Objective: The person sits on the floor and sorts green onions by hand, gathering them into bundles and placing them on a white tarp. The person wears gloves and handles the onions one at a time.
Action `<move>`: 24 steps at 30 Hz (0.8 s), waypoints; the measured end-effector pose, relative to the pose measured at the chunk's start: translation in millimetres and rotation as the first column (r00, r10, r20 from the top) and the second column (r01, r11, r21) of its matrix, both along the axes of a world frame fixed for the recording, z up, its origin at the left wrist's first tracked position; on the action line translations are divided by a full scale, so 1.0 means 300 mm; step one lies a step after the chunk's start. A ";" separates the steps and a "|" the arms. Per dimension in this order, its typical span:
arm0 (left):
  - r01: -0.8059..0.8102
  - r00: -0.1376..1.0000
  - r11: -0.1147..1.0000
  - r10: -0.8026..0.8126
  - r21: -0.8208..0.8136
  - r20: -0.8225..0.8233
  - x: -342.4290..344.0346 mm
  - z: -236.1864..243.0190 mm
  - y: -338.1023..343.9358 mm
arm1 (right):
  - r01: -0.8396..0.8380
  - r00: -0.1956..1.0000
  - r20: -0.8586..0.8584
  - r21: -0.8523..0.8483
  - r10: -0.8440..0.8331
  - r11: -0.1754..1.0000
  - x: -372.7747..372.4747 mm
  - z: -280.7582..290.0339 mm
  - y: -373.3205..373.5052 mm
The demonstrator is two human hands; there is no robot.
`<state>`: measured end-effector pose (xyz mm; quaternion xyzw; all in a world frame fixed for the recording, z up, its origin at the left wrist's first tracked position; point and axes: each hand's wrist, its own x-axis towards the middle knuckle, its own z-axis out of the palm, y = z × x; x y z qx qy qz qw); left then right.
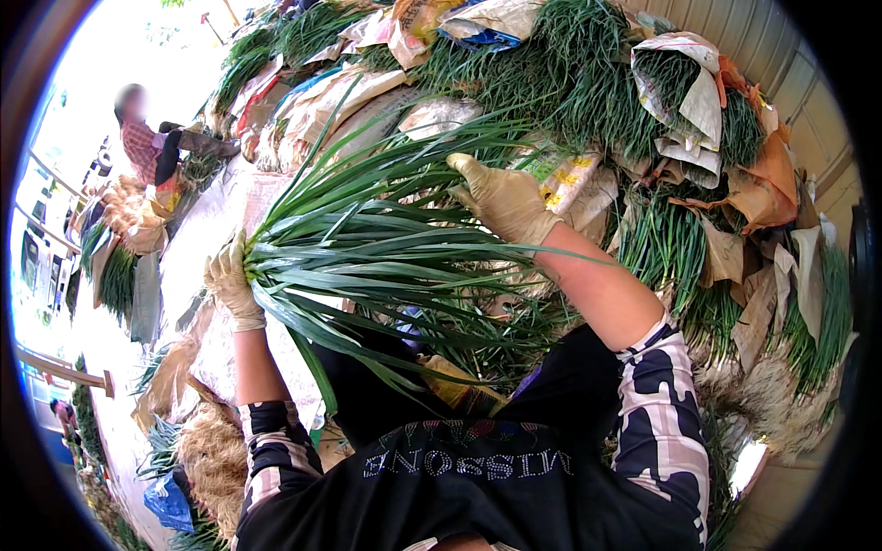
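Note:
A large bunch of green onions [367,239] is spread out in front of me, its long green leaves fanning toward the right. My left hand [230,282], in a pale glove, is closed around the gathered base of the bunch; the bottom ends are hidden behind the fingers. At the far right of the leaves is my right hand [505,200], gloved too. Its thumb and fingers are apart and touch the leaves near their tips, without closing around the bunch. Some leaves hang down over my dark-clad lap.
Heaped green onions [588,83] and wrapping sacks [340,101] line the far side. More rooted bundles [818,321] stand at the right by a panelled wall [735,28]. A pale sheet [207,220] lies at the left. Another person [142,147] sits at the far left beside bundles.

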<state>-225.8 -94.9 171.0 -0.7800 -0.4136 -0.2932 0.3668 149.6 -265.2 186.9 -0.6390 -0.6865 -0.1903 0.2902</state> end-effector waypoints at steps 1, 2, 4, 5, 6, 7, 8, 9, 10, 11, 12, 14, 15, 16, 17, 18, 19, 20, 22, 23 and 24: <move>0.003 1.000 1.000 -0.003 -0.001 -0.003 0.001 -0.001 0.000 | -0.017 1.000 0.015 0.025 0.017 1.000 0.002 -0.007 0.009; 0.005 1.000 1.000 -0.005 -0.002 -0.005 0.001 -0.003 -0.001 | -0.009 0.997 0.078 0.015 0.008 1.000 0.007 -0.018 0.018; 0.002 1.000 1.000 -0.001 -0.030 0.005 0.008 -0.006 -0.012 | 0.009 0.979 0.203 -0.005 -0.008 1.000 0.013 -0.032 0.031; 0.003 1.000 0.999 -0.003 -0.036 0.007 0.010 -0.008 -0.012 | 0.005 0.973 0.230 -0.020 -0.001 1.000 0.016 -0.035 0.031; 0.003 1.000 0.999 -0.003 -0.041 0.009 0.010 -0.009 -0.014 | 0.000 0.967 0.256 -0.034 0.009 0.999 0.012 -0.030 0.029; 0.007 1.000 0.999 -0.007 -0.036 0.010 0.008 -0.012 -0.012 | -0.005 0.959 0.282 -0.048 0.018 0.999 0.009 -0.024 0.027; 0.004 1.000 0.999 -0.004 -0.037 0.010 0.005 -0.011 -0.014 | -0.062 0.969 0.236 -0.068 0.077 0.996 0.007 -0.014 0.020; 0.003 1.000 0.999 -0.003 -0.039 0.011 0.006 -0.011 -0.015 | -0.118 0.973 0.190 -0.088 0.133 0.989 0.010 -0.003 0.007; -0.004 1.000 0.999 0.004 -0.047 0.011 0.008 -0.009 -0.024 | -0.175 0.972 0.142 -0.104 0.189 0.979 0.013 0.001 -0.003; 0.001 1.000 0.999 -0.001 -0.048 0.006 0.008 -0.010 -0.025 | -0.229 0.968 0.078 -0.135 0.240 0.964 0.018 -0.013 -0.003; 0.014 1.000 0.999 -0.013 -0.050 0.003 0.017 -0.012 -0.025 | -0.356 0.922 -0.199 -0.106 0.331 0.928 0.024 -0.043 0.006; 0.047 0.999 0.998 -0.047 -0.034 -0.004 0.030 -0.028 -0.018 | -0.552 0.596 -0.673 0.055 0.439 0.832 0.035 -0.101 0.034; 0.049 0.999 0.998 -0.049 -0.024 -0.006 0.028 -0.037 -0.016 | -0.599 0.309 -0.749 0.325 0.586 0.732 0.035 -0.091 0.054; 0.046 0.999 0.999 -0.046 -0.012 -0.009 0.018 -0.045 -0.016 | -0.463 0.242 -0.879 0.269 0.412 0.845 0.046 -0.019 0.022; 0.016 1.000 1.000 -0.016 -0.025 -0.009 -0.003 -0.054 -0.018 | -0.316 0.059 -0.937 0.309 0.344 0.897 0.074 0.030 0.013; 0.003 1.000 0.999 -0.003 -0.037 -0.005 -0.006 -0.058 -0.016 | -0.143 -0.098 -0.961 0.269 0.257 0.952 0.136 0.081 -0.007; -0.012 1.000 0.999 0.011 -0.048 -0.003 -0.012 -0.063 -0.013 | -0.003 0.079 -0.943 0.325 0.324 0.946 0.191 0.072 -0.007; -0.028 1.000 0.998 0.028 -0.058 -0.003 -0.018 -0.066 -0.011 | 0.059 0.201 -0.911 0.378 0.360 0.924 0.265 0.060 -0.006; -0.045 0.999 0.998 0.045 -0.052 -0.003 -0.044 -0.063 -0.009 | 0.203 0.195 -0.971 0.178 0.138 0.963 0.342 0.084 -0.054; -0.026 1.000 0.998 0.027 -0.062 0.011 -0.019 -0.078 -0.003 | 0.175 0.274 -0.959 0.122 0.071 0.977 0.447 0.043 -0.087; -0.036 0.999 0.997 0.037 -0.062 0.012 -0.029 -0.075 -0.003 | 0.127 0.338 -0.941 0.069 0.023 0.989 0.461 0.042 -0.085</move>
